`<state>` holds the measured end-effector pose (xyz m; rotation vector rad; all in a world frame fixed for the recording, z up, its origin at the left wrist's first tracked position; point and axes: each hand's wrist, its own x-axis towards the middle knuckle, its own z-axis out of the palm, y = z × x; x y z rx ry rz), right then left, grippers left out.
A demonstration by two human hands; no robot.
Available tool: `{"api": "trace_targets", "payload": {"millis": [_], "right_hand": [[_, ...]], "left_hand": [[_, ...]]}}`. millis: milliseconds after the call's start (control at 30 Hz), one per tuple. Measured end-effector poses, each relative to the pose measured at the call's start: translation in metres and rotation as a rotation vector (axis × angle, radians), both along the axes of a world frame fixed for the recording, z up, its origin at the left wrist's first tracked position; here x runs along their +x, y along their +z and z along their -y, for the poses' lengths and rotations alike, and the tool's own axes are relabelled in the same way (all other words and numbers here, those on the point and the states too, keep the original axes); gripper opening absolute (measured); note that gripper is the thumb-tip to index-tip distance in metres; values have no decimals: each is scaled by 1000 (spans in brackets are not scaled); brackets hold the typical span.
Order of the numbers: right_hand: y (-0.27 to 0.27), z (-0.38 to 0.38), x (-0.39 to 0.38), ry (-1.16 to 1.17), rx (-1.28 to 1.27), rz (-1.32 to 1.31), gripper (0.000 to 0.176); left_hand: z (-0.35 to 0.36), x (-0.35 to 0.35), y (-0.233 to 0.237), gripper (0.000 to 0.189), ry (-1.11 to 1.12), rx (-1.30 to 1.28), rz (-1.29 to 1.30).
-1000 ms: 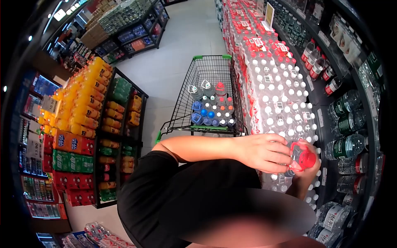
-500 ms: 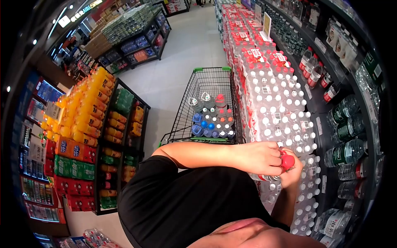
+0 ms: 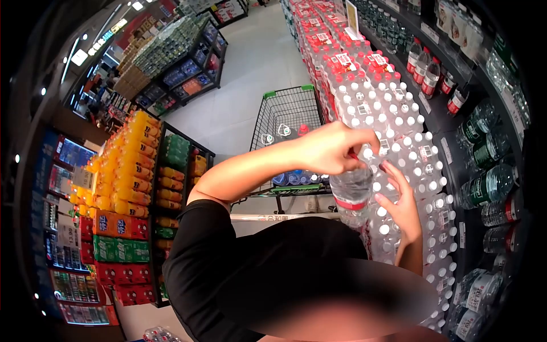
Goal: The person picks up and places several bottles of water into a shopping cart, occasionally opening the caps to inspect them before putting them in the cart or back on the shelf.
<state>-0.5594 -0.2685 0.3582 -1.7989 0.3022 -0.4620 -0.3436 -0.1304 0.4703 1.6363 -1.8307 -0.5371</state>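
My left hand (image 3: 333, 148) grips a large clear water bottle (image 3: 348, 185) near its red cap, and the bottle hangs below it. A red-and-white label wraps the bottle's lower part. Just to the right, my right hand (image 3: 401, 205) has its fingers apart and holds nothing; it appears apart from the bottle. Packs of white-capped bottles (image 3: 393, 122) are stacked behind and beside both hands. Beyond my left forearm stands a black wire shopping cart (image 3: 288, 105) with green corners. Several bottles show in it, some hidden by my arm.
Shelves of large water bottles (image 3: 484, 185) line the right side. On the left, a rack holds orange drink bottles (image 3: 128, 171) and boxed cans (image 3: 119, 249). A pale tiled floor (image 3: 245, 68) runs ahead past another stacked display (image 3: 176, 57). The cart handle (image 3: 273, 217) crosses below my arm.
My left hand has risen and the bottle now hangs upright from it. My right hand has come off the bottle's top and opened. The view has shifted slightly.
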Motion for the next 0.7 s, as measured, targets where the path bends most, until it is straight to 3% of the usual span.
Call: {"api": "trace_targets", "payload": {"millis": [200,367,500,700], "right_hand": [[-89,25,-24,-230,100,-160,57],[-134,27,-30,-512,-20,-144,49],[-155,26,-33,-703,-281,-282,47],[-171,20,-16,-802,-586,-587,52]], "left_hand": [[18,84,14,31,316,25,159],[59,196,-21,33,479,71,394],[88,306,-97,26,554,132,417],[122,435,-265,23,604,249,261]]}}
